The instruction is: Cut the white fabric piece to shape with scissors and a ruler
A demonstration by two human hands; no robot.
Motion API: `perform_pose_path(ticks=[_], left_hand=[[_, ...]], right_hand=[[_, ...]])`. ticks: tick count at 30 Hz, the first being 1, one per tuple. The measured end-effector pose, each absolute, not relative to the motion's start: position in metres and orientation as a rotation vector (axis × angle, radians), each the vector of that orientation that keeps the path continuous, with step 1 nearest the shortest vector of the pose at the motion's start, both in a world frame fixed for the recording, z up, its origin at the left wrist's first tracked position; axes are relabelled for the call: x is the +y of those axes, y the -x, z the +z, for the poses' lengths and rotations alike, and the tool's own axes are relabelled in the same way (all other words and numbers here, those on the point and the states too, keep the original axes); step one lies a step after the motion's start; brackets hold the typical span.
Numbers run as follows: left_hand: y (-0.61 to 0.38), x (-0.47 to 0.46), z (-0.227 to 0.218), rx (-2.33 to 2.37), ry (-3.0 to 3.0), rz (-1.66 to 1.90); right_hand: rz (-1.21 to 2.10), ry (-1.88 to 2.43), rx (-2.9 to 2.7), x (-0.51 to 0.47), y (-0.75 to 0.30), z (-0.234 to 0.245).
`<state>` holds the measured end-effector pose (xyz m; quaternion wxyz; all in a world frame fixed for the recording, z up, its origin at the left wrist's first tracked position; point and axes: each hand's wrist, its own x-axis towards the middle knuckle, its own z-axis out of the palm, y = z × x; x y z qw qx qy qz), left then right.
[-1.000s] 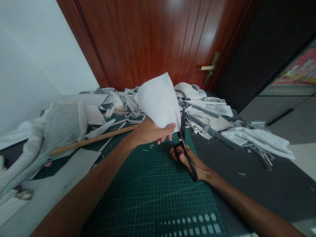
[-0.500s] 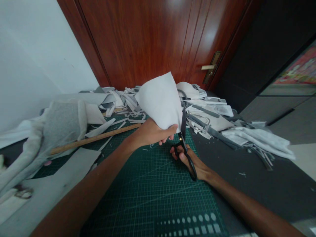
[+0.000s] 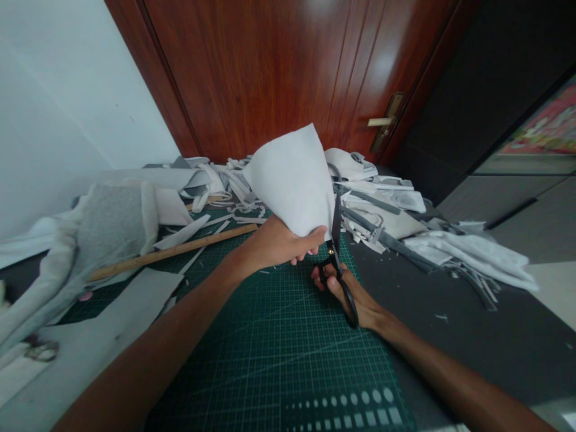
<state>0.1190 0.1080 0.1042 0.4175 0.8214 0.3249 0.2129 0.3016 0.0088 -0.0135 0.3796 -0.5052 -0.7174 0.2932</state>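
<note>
Closest up, a green cutting mat with fine grid lines and rows of printed dots and squares near the bottom edge, any small markings too blurry to read, lol. Just above it, left hand with fingers curled tight, pinching a white fabric piece that stands up in a loose cone, held in the air over the mat. Right beside it, right hand with fingers closed through the loops of black-handled tailor's shears, blades pointing up along the edge of the cloth, gold-coloured pivot showing. Off left, a wooden ruler lying across the mat, next to a bulky grey padded fabric. Dark tabletop on the right. Farther back, a big heap of white and grey scraps against a glossy reddish-brown wooden door with a brass lever handle, white wall on the left.
</note>
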Motion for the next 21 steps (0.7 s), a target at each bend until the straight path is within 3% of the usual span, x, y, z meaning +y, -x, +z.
perform_pose_path(ticks=[21], left_hand=[[-0.12,0.1091,0.1038,0.841,-2.061,0.528]], right_hand=[[0.717,1.314,-1.854,0.0098,-0.3022,-0.011]])
